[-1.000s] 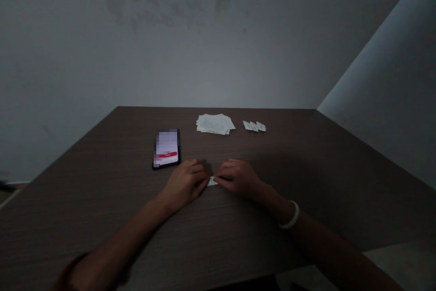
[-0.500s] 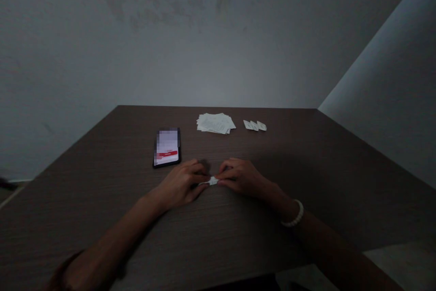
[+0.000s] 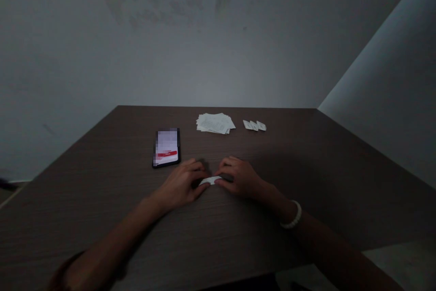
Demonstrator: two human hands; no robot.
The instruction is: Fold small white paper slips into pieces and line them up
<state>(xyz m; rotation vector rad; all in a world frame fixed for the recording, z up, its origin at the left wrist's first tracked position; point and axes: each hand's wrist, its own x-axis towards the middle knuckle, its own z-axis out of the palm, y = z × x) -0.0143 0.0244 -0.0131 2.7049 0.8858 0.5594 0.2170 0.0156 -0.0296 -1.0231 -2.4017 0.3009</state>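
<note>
A small folded strip of white paper (image 3: 211,180) lies between my two hands, low over the table. My left hand (image 3: 182,183) pinches its left end between thumb and fingers. At the other end, the thumb and fingers of my right hand (image 3: 240,179) close on the strip. Part of the paper is hidden behind the fingertips. Farther back is a loose stack of printed paper sheets (image 3: 215,123). To the right of that stack lie a few small folded papers (image 3: 255,125), overlapping in a row.
A phone (image 3: 166,148) with a lit screen lies on the dark wooden table (image 3: 102,168), left of the stack and just beyond my left hand. A grey wall (image 3: 211,68) runs along the table's far edge. A white bracelet (image 3: 292,215) circles my right wrist.
The fingers of my right hand have shifted slightly on the paper strip, and more of the strip shows between the hands. The stack, folded papers and phone stay in place.
</note>
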